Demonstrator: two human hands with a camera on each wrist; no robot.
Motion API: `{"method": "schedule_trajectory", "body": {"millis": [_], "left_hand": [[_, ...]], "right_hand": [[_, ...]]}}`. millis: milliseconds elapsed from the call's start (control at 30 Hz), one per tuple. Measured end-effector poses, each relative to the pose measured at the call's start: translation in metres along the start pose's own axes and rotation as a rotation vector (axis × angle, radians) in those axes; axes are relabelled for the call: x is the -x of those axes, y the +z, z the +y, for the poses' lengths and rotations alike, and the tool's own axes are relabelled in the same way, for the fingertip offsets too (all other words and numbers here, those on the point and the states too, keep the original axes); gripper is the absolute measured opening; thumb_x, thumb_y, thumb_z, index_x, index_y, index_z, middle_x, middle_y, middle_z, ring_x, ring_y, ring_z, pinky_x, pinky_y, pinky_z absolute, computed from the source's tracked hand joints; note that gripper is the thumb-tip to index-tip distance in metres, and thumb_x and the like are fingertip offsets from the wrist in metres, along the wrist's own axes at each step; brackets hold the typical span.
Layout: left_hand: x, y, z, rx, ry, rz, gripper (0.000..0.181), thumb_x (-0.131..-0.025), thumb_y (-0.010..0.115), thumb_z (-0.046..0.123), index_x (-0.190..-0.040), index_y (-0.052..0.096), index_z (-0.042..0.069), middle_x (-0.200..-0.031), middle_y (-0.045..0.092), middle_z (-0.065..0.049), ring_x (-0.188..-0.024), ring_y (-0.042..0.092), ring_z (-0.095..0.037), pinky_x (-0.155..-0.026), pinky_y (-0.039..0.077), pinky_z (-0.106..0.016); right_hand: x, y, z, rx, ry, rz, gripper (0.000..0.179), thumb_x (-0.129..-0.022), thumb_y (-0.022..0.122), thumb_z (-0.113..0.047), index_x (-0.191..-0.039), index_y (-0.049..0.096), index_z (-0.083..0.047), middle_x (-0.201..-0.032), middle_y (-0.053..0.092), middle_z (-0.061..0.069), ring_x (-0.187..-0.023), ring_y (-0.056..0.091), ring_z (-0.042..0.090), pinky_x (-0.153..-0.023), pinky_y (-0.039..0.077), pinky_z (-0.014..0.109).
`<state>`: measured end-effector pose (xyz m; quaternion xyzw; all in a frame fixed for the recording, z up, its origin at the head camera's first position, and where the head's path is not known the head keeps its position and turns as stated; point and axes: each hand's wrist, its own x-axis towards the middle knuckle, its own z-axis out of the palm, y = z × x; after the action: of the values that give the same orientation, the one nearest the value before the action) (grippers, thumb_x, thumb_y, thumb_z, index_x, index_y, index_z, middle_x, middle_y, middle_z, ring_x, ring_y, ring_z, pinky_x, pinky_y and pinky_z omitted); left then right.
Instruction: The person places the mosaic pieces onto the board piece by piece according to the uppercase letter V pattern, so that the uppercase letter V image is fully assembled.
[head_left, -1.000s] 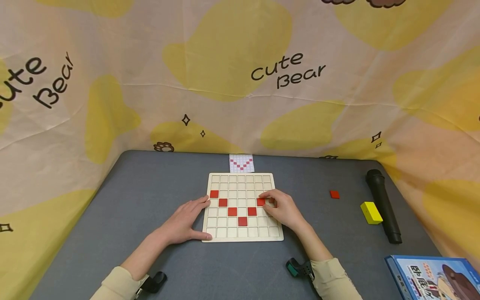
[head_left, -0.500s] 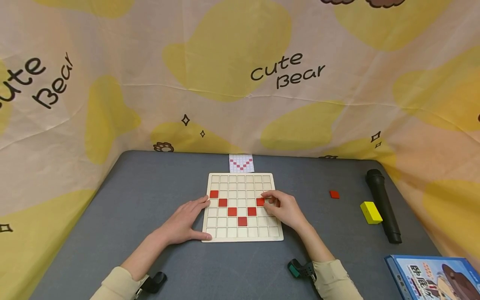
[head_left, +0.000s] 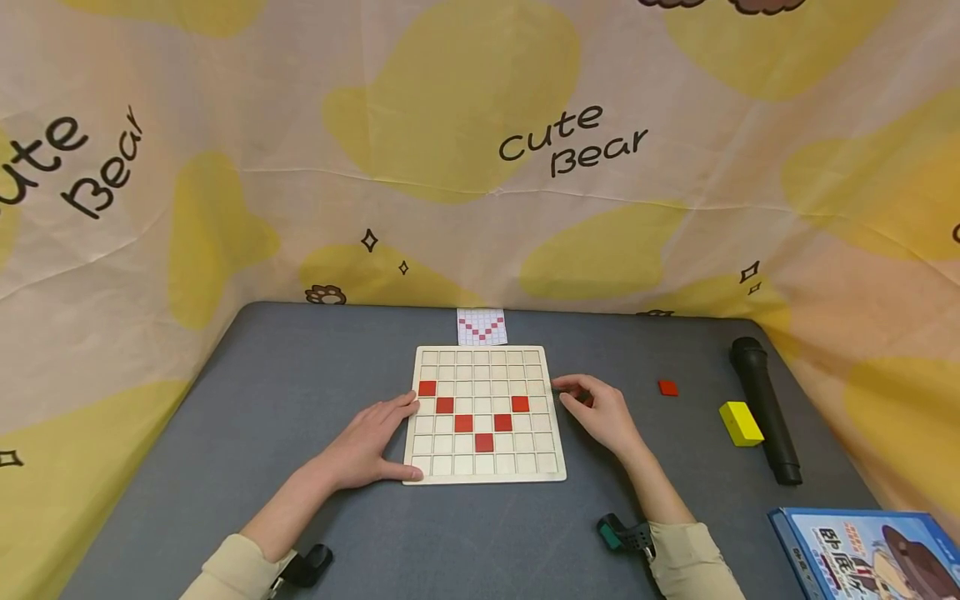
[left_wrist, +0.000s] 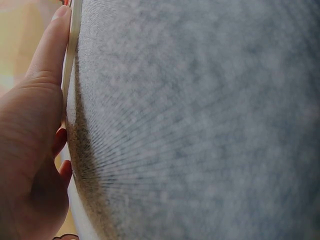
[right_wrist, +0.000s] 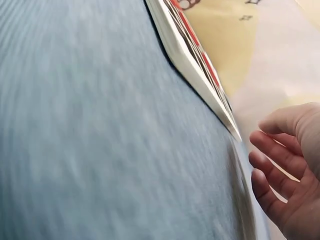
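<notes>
In the head view a cream grid board (head_left: 450, 465) lies mid-table, with several red square tiles set in its cells. They form a V whose right arm is one tile shorter than the left; the upper right tile (head_left: 520, 404) sits flat in its cell. My left hand (head_left: 367, 446) rests at the board's left edge, thumb on the lower left corner and fingertips on the side. Just off the board's right edge is my right hand (head_left: 597, 414), fingers loosely bent and holding nothing. A loose red tile (head_left: 667, 388) lies on the table to its right.
A small card (head_left: 482, 327) with a printed V of red squares lies behind the board. To the right are a yellow block (head_left: 741, 424), a black microphone (head_left: 767, 410) and a blue box (head_left: 862, 550). A patterned cloth (head_left: 450, 125) hangs behind the table.
My right hand has let go of the upper right tile and moved right, off the board. The left hand has stayed at the board's left edge.
</notes>
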<state>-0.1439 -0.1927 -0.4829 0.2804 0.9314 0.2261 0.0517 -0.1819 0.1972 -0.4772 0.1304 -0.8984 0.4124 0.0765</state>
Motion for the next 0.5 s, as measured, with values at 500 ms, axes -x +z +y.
{"method": "schedule_trajectory", "body": {"millis": [500], "left_hand": [[-0.001, -0.001, 0.002, -0.007, -0.007, -0.005, 0.104, -0.073, 0.070, 0.069, -0.149, 0.038, 0.006, -0.156, 0.031, -0.011, -0.141, 0.031, -0.028, -0.112, 0.025, -0.052]], "right_hand": [[0.010, -0.050, 0.033, 0.146, 0.110, 0.200, 0.026, -0.087, 0.060, -0.002, -0.111, 0.071, -0.006, -0.109, 0.066, 0.016, -0.089, 0.058, 0.031, -0.077, 0.045, 0.044]]}}
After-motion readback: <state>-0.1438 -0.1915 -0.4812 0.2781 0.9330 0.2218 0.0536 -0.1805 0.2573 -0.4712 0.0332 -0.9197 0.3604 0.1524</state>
